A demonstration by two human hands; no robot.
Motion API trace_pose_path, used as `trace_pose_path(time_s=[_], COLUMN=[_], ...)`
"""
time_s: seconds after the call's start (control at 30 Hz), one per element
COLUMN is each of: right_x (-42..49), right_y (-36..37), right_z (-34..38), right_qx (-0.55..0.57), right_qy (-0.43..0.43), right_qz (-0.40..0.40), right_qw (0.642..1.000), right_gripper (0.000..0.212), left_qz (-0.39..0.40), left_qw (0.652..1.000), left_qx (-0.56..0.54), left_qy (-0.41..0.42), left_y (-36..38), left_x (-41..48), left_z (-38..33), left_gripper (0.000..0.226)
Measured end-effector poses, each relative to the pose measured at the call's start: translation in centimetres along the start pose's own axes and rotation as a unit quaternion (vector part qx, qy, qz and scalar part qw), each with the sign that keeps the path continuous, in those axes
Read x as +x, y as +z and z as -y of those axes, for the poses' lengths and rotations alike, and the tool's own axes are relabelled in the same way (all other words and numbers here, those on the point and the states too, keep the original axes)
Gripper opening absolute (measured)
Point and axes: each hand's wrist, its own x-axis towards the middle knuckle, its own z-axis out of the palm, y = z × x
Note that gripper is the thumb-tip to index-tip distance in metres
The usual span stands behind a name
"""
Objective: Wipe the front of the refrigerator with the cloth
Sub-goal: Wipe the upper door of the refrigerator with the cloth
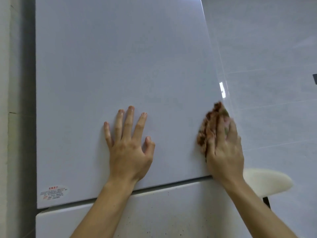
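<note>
The white refrigerator's upper door (120,66) fills most of the view, with the lower door (154,212) below a dark seam. My left hand (128,145) lies flat on the upper door, fingers spread and straight, holding nothing. My right hand (224,148) presses a brown and green patterned cloth (205,131) against the door near its right edge, just above the seam. The fingers lie straight over the cloth, which is blurred and sticks out past my fingertips and to the left.
A small sticker (54,192) with red and grey print sits at the upper door's lower left corner. Glossy white wall tiles (274,66) lie to the right. A white rounded seat (267,182) stands low right. A grey wall (15,100) borders the fridge on the left.
</note>
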Motion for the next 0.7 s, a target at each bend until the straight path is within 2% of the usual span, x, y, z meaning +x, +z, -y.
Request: trace_pose_path(time_s=[0.13,0.3,0.43,0.57,0.7], right_x=[-7.2,-8.0,-6.5,-4.7,-8.3], right_y=[-0.1,1.0,2.9,6.0,8.3], right_z=[-3.3,-1.8,2.1,8.6,11.8], right_qx=[-0.002,-0.056,-0.106,-0.122,-0.081], right_qy=[0.031,0.033,-0.053,-0.133,-0.244], right_qz=[0.026,0.021,0.009,-0.039,-0.041], right_qw=[0.999,0.998,0.993,0.983,0.966], right_gripper=[0.074,0.070,0.065,0.062,0.061], left_qz=[0.018,0.040,0.044,0.035,0.032], left_qw=[1.000,0.998,0.998,0.999,0.999], left_qx=[-0.016,-0.023,-0.015,-0.008,-0.017], left_qy=[0.009,0.031,0.038,0.022,0.013], left_y=[-0.3,-1.0,-1.9,-2.8,-3.6], left_x=[-0.8,-2.6,-3.1,-3.5,-4.0], left_z=[0.1,1.5,3.0,5.0,7.1], left_gripper=[0.064,0.065,0.064,0.062,0.065])
